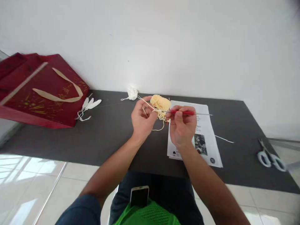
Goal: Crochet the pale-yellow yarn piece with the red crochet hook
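My right hand [182, 126] grips a crochet hook [187, 112] by its red handle, with the metal shaft showing on both sides. The hook's left end meets a small piece of cream crochet work [161, 116]. Pinched between the fingers of my left hand [143, 117] is the edge of that work, and yarn runs taut over the raised index finger. Just behind both hands lies a pale yellow ball of yarn [160, 102]. A loose strand loops down below the work. The exact stitch at the hook's tip is too small to make out.
A red gift bag [44, 93] stands at the left, with white crocheted pieces [90, 104] beside it. White yarn [132, 93] lies near the wall. Printed sheets [208, 156] lie under my right hand, scissors [270, 157] at the right edge. A phone [139, 196] rests on my lap.
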A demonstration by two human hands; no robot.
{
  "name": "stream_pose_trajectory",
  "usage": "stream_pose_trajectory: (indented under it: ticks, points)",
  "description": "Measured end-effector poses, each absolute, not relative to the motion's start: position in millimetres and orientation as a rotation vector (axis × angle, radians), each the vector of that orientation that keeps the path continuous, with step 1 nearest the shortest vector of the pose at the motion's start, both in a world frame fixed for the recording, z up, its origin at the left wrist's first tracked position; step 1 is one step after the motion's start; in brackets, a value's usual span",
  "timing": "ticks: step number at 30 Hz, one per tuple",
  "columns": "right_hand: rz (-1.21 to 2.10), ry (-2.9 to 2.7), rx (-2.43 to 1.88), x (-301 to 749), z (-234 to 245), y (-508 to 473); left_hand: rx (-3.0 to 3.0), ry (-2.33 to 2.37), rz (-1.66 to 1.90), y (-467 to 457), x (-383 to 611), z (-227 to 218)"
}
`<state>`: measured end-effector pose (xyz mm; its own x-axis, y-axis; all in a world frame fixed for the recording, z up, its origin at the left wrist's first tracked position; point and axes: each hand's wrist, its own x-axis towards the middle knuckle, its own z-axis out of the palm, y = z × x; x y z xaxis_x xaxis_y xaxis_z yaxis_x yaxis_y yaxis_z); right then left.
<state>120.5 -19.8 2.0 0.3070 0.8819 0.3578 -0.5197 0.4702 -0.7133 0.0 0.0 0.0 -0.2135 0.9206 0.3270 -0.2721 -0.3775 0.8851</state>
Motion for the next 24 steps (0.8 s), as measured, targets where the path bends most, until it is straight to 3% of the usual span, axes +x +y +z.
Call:
stream_pose_trajectory:
  ticks: [24]
  points:
    - [1.091,-0.762,-0.554,120.3,-0.4,-16.1,1.096,0.902,1.692,-2.9,4.0,7.4]
